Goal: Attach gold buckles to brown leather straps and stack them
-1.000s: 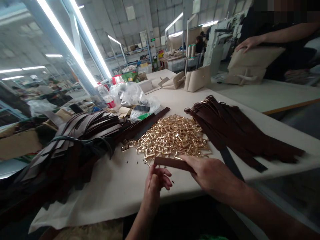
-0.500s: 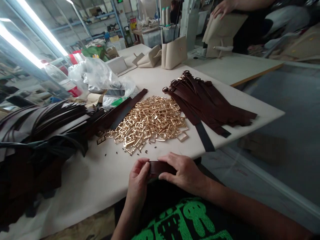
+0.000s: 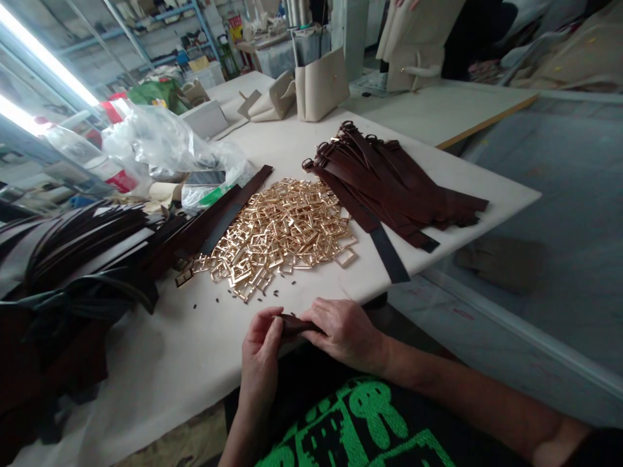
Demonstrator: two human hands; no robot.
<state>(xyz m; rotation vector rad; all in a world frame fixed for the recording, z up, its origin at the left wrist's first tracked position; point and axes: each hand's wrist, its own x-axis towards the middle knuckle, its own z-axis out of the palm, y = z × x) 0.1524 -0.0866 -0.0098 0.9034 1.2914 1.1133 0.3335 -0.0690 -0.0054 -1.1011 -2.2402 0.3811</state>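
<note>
Between my two hands, at the table's near edge, is a dark brown leather strap [image 3: 293, 325]. My left hand [image 3: 263, 337] pinches one end of it between thumb and fingers. My right hand [image 3: 341, 331] grips it further along, fingers over the top and thumb below. The strap is tilted so that only a narrow face shows. Just beyond my hands lies a heap of gold-coloured metal buckles [image 3: 287, 227]. A few small dark bits [image 3: 260, 295] are scattered in front of the heap.
Finished-looking brown straps with buckles [image 3: 389, 181] lie fanned out at right. Loose strap pieces [image 3: 73, 246] are piled at left, near clear plastic bags [image 3: 160, 143]. Beige bags [image 3: 321, 87] stand at the back. Another person's hand shows at the top edge, on a beige bag [image 3: 418, 39].
The strap has turned between my hands from its broad face to a narrow edge, and my right hand has closed in on it. The whole view has shifted slightly.
</note>
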